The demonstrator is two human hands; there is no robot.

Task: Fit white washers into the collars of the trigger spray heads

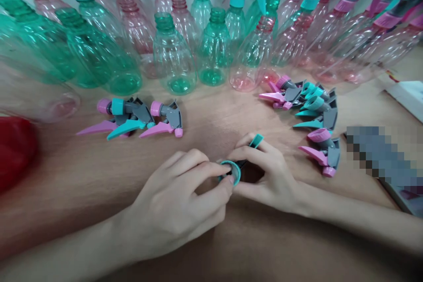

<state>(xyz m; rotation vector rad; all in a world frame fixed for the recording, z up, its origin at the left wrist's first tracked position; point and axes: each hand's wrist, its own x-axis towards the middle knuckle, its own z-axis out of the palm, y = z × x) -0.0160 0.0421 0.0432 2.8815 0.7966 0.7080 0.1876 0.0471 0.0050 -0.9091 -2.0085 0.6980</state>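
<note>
My left hand [178, 198] and my right hand [267, 176] meet low over the wooden table [99, 176], both closed on one teal spray head [235, 168]. My left fingers pinch its round teal collar. My right fingers wrap the grey body, whose teal trigger tip pokes out above them. Most of the head is hidden by my fingers.
Loose pink and teal spray heads lie in a group at the left [139, 119] and a pile at the right [310, 114]. Several green and pink plastic bottles [173, 57] stand across the back. A red object [15, 150] is at the left edge, a white box [408, 97] at the right.
</note>
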